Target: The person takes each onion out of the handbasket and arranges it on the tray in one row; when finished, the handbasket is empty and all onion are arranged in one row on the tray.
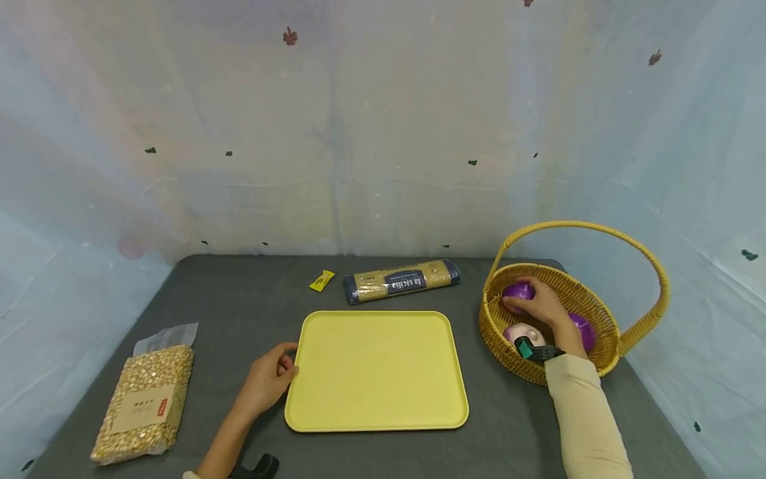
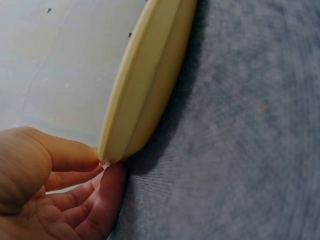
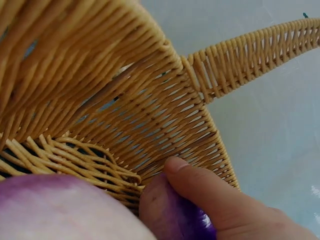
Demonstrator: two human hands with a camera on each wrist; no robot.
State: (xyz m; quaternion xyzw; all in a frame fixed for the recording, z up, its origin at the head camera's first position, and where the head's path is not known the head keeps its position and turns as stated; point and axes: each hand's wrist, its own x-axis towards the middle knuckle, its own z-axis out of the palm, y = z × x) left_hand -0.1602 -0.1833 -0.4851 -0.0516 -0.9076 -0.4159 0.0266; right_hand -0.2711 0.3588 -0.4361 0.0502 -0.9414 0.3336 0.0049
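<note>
1. Right hand [image 1: 541,307] is inside the round woven yellow wicker basket [image 1: 604,362] at about 3 o'clock on the dark grey felt tabletop [image 1: 239,299]. Its fingers curl over a glossy purple egg-shaped object [image 1: 517,291] at the basket's 10 o'clock side; the right wrist view shows a finger [image 3: 210,192] wrapped against the purple surface [image 3: 170,210], with the basket wall just behind.
2. The object lies directly under the right hand's fingertips, so the right hand is by far the nearer. The left hand is well apart, across the tray.
3. Long axis of the object: cannot tell, since the hand covers much of it.
4. Appearance: smooth, shiny, saturated purple, rounded. A second purple rounded piece [image 1: 583,330] sits at the basket's 3 o'clock, partly hidden by the wrist, and a pale pink rounded piece [image 1: 522,330] sits at its 7 o'clock.
5. Left hand [image 1: 269,379] has loosely curled fingers touching the left edge of the flat rectangular yellow plastic tray [image 1: 377,369] at centre table. The left wrist view shows fingertips [image 2: 112,175] against the tray rim [image 2: 150,85]; a firm pinch is not evident.
6. Elsewhere: a clear bag of yellow kernels [image 1: 146,402] at 8 o'clock, a long wrapped pasta packet [image 1: 401,281] at 12 o'clock beyond the tray, and a small yellow sachet [image 1: 321,280] beside it.
</note>
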